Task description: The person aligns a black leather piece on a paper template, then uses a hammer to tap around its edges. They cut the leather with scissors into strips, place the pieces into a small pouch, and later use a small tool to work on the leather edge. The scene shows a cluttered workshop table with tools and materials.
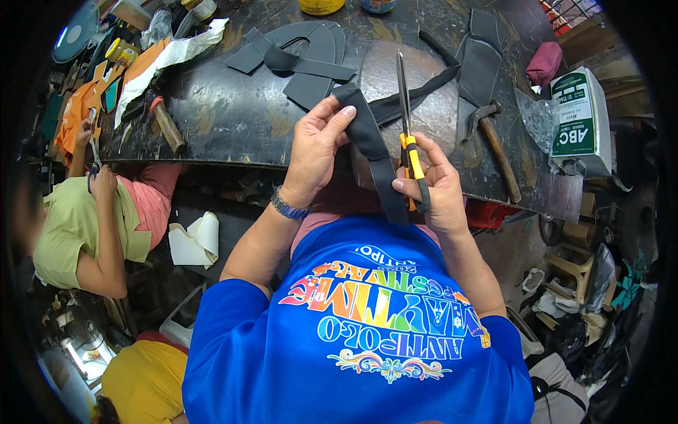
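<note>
My left hand [316, 145] pinches the upper end of a black strap piece [369, 134] between thumb and fingers. The strap hangs down toward my lap, with a narrower black strip [420, 92] trailing behind it to the right. In my right hand [439, 189] is a pair of scissors [413, 157] with yellow and black handles. Their blades point away from me and look closed, just right of the strap. Behind them lies a worn, rounded slab [385, 67] on the dark table. My right fingers are close to the strap; whether they touch it I cannot tell.
Black cut pieces [311, 67] lie at the far left of the slab, others [482, 67] at its right. Hammers rest at right [500, 159] and left [167, 126]. A white and green can [580, 124] stands by the right edge. A co-worker [92, 226] sits at left.
</note>
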A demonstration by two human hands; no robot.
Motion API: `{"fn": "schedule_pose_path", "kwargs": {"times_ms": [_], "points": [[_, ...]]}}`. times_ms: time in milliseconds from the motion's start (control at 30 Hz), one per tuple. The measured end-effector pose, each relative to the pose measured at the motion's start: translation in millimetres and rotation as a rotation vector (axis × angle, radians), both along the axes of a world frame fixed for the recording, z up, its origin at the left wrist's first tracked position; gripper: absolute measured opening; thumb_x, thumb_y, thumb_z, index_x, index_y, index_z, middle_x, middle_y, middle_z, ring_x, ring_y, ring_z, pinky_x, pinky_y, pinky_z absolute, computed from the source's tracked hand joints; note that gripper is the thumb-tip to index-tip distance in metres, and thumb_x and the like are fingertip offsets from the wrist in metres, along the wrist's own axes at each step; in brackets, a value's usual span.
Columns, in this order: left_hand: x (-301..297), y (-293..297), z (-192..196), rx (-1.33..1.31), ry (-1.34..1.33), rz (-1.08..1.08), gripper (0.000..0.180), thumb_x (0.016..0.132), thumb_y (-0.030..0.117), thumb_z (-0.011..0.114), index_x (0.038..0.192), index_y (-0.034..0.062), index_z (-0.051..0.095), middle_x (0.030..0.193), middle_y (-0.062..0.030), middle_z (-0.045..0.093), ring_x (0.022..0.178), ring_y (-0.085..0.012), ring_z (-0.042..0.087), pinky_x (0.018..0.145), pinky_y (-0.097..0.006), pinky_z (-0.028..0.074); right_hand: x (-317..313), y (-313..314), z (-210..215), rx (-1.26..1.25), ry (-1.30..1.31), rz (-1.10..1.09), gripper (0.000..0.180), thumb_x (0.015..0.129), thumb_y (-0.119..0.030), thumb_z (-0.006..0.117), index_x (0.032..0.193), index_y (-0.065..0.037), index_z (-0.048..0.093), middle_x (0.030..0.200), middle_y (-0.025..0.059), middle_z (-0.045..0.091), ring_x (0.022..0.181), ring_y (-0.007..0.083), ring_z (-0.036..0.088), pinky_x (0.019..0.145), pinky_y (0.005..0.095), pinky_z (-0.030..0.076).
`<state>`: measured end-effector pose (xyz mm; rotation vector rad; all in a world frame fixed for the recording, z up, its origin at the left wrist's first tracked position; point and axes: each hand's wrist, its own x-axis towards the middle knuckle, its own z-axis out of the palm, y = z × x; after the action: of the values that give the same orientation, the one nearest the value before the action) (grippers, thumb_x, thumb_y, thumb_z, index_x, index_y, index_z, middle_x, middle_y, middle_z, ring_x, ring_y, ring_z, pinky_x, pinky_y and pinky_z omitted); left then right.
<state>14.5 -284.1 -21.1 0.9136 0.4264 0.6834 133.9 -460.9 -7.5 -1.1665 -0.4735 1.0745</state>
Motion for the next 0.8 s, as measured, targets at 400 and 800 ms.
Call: {"fn": "schedule_pose_path", "kwargs": {"times_ms": [400,800], "points": [[-6.2,30.4,-5.3,-0.102,-0.086,0.120,0.008,0.097,0.006,0.064,0.105,0.0080,0.066,0.101,-0.0034,0.071,0.085,-0.0109,0.069,0.076,-0.024,0.056,2.8,-16.4,9.7,-0.120,0.136,0.086,0.074,0.082,-0.007,0.080,0.147,-0.004,0.044,0.087,0.0069,0.065,0.070,0.0116,0.064,0.059,0.0238,0.052],[-49.7,137.3,1.7,1.164,1.224,0.521,0.047,0.086,0.037,0.078,0.119,0.0048,0.068,0.106,-0.0158,0.069,0.088,-0.0265,0.068,0.080,-0.037,0.054,69.0,-54.9,18.3,-0.106,-0.421,-0.369,0.069,0.083,0.001,0.078,0.146,-0.004,0.048,0.081,0.0001,0.064,0.063,0.0032,0.054,0.057,0.0175,0.042]]}}
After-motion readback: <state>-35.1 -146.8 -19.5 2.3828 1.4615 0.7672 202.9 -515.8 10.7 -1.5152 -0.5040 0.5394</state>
